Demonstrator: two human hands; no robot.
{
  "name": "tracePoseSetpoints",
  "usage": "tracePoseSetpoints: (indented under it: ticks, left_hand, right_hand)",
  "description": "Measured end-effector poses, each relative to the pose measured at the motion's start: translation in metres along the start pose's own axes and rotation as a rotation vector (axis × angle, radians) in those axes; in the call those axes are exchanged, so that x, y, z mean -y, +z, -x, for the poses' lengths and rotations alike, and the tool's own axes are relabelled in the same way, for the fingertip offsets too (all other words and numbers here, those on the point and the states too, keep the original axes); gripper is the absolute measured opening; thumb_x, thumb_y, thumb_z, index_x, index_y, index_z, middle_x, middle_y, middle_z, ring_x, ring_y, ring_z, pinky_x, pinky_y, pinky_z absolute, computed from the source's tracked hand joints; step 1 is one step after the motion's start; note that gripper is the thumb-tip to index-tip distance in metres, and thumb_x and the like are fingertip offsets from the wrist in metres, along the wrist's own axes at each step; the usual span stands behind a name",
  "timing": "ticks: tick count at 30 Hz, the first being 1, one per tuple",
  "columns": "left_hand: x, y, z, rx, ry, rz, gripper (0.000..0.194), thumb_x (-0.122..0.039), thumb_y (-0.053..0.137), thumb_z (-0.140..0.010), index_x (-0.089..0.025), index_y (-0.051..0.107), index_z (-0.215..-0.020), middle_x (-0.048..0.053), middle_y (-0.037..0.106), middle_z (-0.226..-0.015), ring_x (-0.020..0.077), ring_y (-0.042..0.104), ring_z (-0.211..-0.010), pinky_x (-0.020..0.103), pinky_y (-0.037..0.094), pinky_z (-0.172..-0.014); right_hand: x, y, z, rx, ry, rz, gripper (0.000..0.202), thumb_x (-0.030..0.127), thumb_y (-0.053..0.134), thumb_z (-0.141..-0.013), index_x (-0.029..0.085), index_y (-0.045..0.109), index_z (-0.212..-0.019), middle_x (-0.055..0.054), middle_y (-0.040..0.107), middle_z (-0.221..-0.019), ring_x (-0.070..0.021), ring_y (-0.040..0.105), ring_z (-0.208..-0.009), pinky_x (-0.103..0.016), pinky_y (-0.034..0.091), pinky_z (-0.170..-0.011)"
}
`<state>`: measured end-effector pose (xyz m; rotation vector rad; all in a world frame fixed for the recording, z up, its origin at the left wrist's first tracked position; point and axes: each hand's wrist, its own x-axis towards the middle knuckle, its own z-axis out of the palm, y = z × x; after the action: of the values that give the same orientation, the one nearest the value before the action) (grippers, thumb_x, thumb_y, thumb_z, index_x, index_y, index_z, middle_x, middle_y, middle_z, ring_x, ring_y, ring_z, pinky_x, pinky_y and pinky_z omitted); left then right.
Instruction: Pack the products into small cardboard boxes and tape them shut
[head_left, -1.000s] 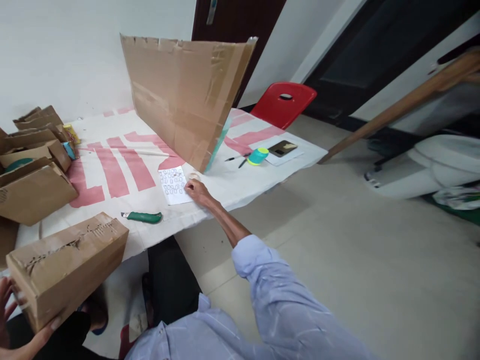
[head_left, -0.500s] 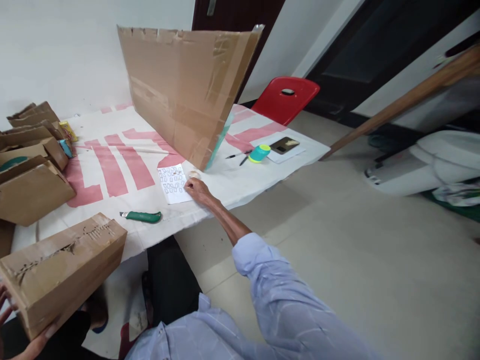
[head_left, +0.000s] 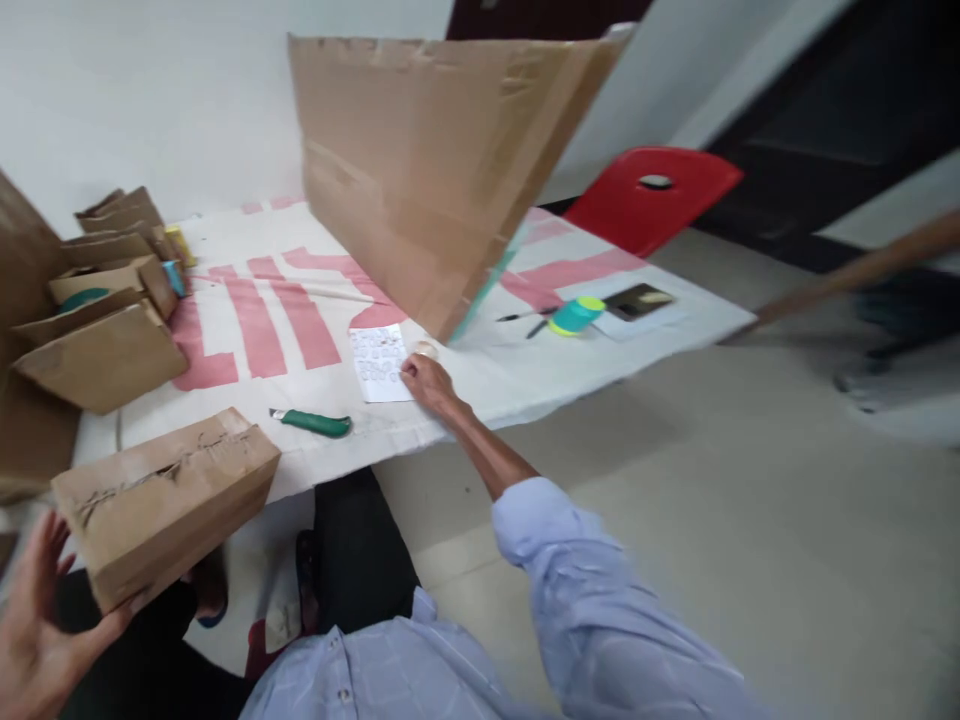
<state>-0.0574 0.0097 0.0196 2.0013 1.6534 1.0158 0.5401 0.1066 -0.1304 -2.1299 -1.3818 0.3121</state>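
Observation:
At the lower left, my left hand is at the near end of a long cardboard box, thumb along its lower edge and fingers on its far side. The box juts over the table's front edge. My right hand is closed at the right edge of a white paper sheet marked with rows of small drawn shapes. Whatever is between its fingertips is hidden. Just behind it lies a small pale round thing, perhaps a tape roll. A green utility knife rests between box and sheet, blade tip showing.
A large cardboard panel stands tilted on the table. Cut cardboard boxes crowd the left. Farther right are a teal and yellow cylinder, pens and a phone. A red chair is behind the table.
The view has turned left, so things appear farther right. More of my left hand shows at the box's end. My right hand stays at the sheet's edge.

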Motion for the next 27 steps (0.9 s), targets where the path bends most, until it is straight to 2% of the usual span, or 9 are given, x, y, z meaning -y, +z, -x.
tracePoseSetpoints:
  ticks: [2,4,7,9,12,17,19,24,27]
  left_hand:
    - [-0.004,-0.003,0.006,0.024,-0.089,0.031,0.129,-0.057,0.095,-0.056,-0.044,0.036,-0.17,0.006,0.045,-0.175,0.0545,0.044,-0.157,0.077,0.044,-0.123]
    - [-0.005,-0.005,0.011,0.06,-0.123,0.065,0.127,-0.053,0.096,-0.06,-0.033,0.036,-0.17,0.013,0.044,-0.175,0.0517,0.042,-0.159,0.07,0.045,-0.126]
    - [-0.001,-0.003,0.017,0.098,-0.145,0.163,0.119,-0.05,0.098,-0.062,-0.023,0.043,-0.164,0.017,0.055,-0.163,0.0482,0.053,-0.151,0.061,0.048,-0.126]
    - [0.005,0.001,0.021,0.116,-0.155,0.217,0.113,-0.045,0.099,-0.063,-0.02,0.047,-0.16,0.017,0.062,-0.155,0.0451,0.058,-0.146,0.059,0.048,-0.126]
    - [0.014,0.008,0.027,0.129,-0.156,0.256,0.107,-0.038,0.099,-0.065,-0.019,0.05,-0.158,0.017,0.062,-0.153,0.0412,0.056,-0.148,0.056,0.041,-0.131]
    - [0.024,0.012,0.032,0.045,-0.187,0.377,0.13,-0.046,0.105,-0.06,-0.024,0.035,-0.168,0.021,0.044,-0.171,0.0436,0.042,-0.161,0.057,0.04,-0.131]
    - [0.027,0.01,0.033,0.017,-0.186,0.415,0.131,-0.047,0.105,-0.06,-0.028,0.034,-0.168,0.021,0.04,-0.174,0.0437,0.039,-0.163,0.057,0.042,-0.129]
    - [0.029,0.01,0.033,0.016,-0.125,0.485,0.11,-0.045,0.105,-0.06,-0.026,0.048,-0.153,0.02,0.051,-0.164,0.0419,0.048,-0.157,0.053,0.049,-0.122]
    - [0.025,0.01,0.034,0.004,-0.134,0.489,0.098,-0.044,0.106,-0.058,-0.026,0.053,-0.139,0.02,0.049,-0.166,0.0412,0.051,-0.154,0.051,0.052,-0.118]
  right_hand:
    - [-0.003,0.004,0.006,-0.01,-0.034,0.061,0.012,0.019,0.055,-0.09,0.023,0.063,-0.081,-0.009,0.073,-0.094,-0.0226,0.059,-0.089,-0.031,0.046,-0.08]
    - [-0.007,0.009,0.012,-0.027,-0.07,0.114,0.016,0.021,0.053,-0.092,0.023,0.063,-0.079,-0.011,0.072,-0.096,-0.0236,0.059,-0.091,-0.033,0.046,-0.081]
    - [-0.011,0.015,0.021,-0.049,-0.127,0.176,0.019,0.025,0.051,-0.093,0.023,0.064,-0.079,-0.013,0.071,-0.097,-0.0259,0.059,-0.094,-0.035,0.046,-0.083]
    - [-0.01,0.016,0.026,-0.086,-0.157,0.183,0.019,0.027,0.049,-0.093,0.023,0.063,-0.08,-0.014,0.07,-0.096,-0.0276,0.059,-0.095,-0.038,0.047,-0.084]
    - [-0.008,0.014,0.031,-0.137,-0.167,0.15,0.016,0.028,0.05,-0.09,0.024,0.063,-0.082,-0.014,0.068,-0.093,-0.0287,0.059,-0.092,-0.04,0.047,-0.081]
    - [-0.008,0.008,0.031,-0.148,-0.125,0.142,0.013,0.031,0.051,-0.087,0.025,0.062,-0.089,-0.016,0.069,-0.099,-0.0305,0.061,-0.088,-0.044,0.048,-0.077]
    - [-0.009,0.006,0.03,-0.121,-0.107,0.161,0.013,0.032,0.052,-0.087,0.024,0.062,-0.09,-0.017,0.069,-0.104,-0.0307,0.062,-0.089,-0.044,0.049,-0.078]
    - [-0.007,0.005,0.031,-0.132,-0.112,0.154,0.016,0.033,0.057,-0.083,0.024,0.061,-0.096,-0.013,0.068,-0.1,-0.0298,0.063,-0.09,-0.044,0.052,-0.081]
    - [-0.005,0.005,0.033,-0.154,-0.138,0.153,0.013,0.032,0.056,-0.082,0.025,0.06,-0.091,-0.013,0.067,-0.098,-0.0298,0.062,-0.089,-0.045,0.054,-0.082]
